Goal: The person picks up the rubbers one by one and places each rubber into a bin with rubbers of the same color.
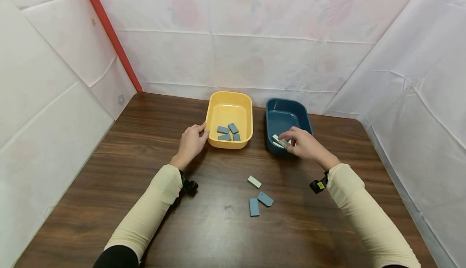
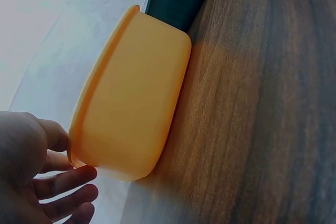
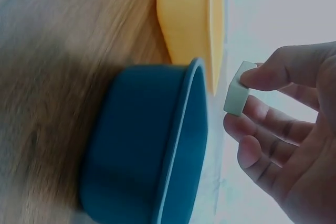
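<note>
My right hand (image 1: 305, 143) pinches a pale green rectangular block (image 3: 239, 88) between thumb and fingers, above the near end of the dark blue bin (image 1: 285, 114). A few pale pieces lie in that bin below the fingers, partly hidden by the hand. My left hand (image 1: 191, 141) holds the rim of the yellow bin (image 1: 248, 118) at its near left side, with thumb and fingertips at the edge in the left wrist view. Several blue-grey blocks (image 1: 233, 128) lie on the yellow bin's floor.
On the brown wooden table (image 1: 174, 227), nearer than the bins, lie a pale green block (image 1: 254, 181) and two blue-grey blocks, one rectangular (image 1: 254, 207) and one with a rounded end (image 1: 265, 199). White patterned sheeting (image 1: 255, 57) hangs behind and at both sides.
</note>
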`<state>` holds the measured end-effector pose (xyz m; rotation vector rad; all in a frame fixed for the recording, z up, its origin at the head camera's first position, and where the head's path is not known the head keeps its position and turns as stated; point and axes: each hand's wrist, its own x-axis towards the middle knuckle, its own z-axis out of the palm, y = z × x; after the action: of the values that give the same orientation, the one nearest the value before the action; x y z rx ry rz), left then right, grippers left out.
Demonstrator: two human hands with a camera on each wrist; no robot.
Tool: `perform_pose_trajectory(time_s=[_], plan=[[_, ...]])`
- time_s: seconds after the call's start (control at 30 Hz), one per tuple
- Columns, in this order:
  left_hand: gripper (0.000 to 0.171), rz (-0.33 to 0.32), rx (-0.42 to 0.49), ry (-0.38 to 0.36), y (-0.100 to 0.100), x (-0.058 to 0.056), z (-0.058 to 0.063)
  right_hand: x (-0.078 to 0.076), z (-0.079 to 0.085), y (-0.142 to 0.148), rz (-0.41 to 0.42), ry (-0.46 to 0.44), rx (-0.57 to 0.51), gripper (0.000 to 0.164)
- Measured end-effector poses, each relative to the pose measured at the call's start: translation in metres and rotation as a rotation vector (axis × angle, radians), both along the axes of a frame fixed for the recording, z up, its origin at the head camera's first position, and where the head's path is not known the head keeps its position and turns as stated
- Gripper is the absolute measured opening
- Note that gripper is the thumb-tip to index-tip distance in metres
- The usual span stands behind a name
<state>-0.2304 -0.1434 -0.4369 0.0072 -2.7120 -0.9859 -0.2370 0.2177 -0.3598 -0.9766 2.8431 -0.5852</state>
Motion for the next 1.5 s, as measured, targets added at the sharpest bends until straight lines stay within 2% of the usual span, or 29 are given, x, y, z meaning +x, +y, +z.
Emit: perform_pose_trajectory(time_s=[0.17, 0.47, 0.77, 1.0, 1.23, 1.5], plan=[[0.042, 0.001, -0.004, 0.005, 0.000, 0.000, -0.001, -0.013, -0.003, 0.004, -0.059, -0.035, 0.024, 0.033], [0.042, 0.009, -0.005, -0.006, 0.001, 0.000, -0.001, -0.031, -0.011, 0.013, -0.155, -0.046, 0.045, 0.032], [0.042, 0.016, -0.004, -0.009, 0.000, 0.000, -0.001, -0.044, -0.017, 0.017, -0.199, -0.060, 0.094, 0.031], [0.042, 0.012, -0.007, 0.005, -0.001, 0.001, -0.002, -0.055, -0.026, 0.020, -0.237, -0.030, 0.123, 0.035], [0.042, 0.019, -0.009, 0.011, -0.001, 0.001, -0.003, -0.062, -0.033, 0.018, -0.281, -0.003, 0.133, 0.040], [0.043, 0.008, -0.016, -0.007, 0.000, 0.001, -0.003, -0.064, -0.048, 0.018, -0.310, -0.019, 0.188, 0.030]])
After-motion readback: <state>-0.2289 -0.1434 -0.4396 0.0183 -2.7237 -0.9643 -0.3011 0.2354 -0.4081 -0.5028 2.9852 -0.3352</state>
